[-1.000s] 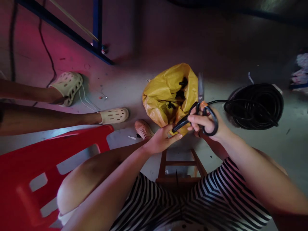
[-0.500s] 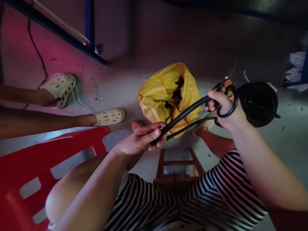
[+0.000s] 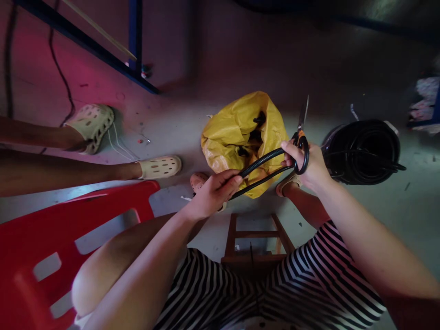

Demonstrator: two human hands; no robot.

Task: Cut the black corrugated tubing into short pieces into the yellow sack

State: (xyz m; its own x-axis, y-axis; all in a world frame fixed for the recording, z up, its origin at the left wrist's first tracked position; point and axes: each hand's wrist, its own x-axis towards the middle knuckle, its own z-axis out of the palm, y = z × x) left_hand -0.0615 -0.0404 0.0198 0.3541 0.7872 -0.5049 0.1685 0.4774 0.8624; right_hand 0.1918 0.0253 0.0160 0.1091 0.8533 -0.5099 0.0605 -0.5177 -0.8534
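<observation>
A ribbed black tube (image 3: 264, 159) runs slantwise between my two hands, with a thinner black cable (image 3: 257, 184) below it. My left hand (image 3: 220, 190) is closed round the tube's lower left end. My right hand (image 3: 302, 160) grips its upper right part and also carries scissors (image 3: 301, 123), whose black handle loops round the fingers and whose blades point up. Behind the tube, a yellow sack (image 3: 223, 133) lies open on the floor with dark things inside. A coil of black cable (image 3: 367, 151) rests on the floor to the right of my right hand.
A red plastic chair (image 3: 68, 220) stands at the left, and a wooden stool (image 3: 257, 260) is between my legs. Another person's feet in pale clogs (image 3: 160, 167) are at the left. A blue metal frame (image 3: 135, 36) crosses the upper left.
My right hand has moved left with the tube and scissors, closer to my left hand. The scissor blades now stand out clearly upward. My left hand has shifted slightly right and up.
</observation>
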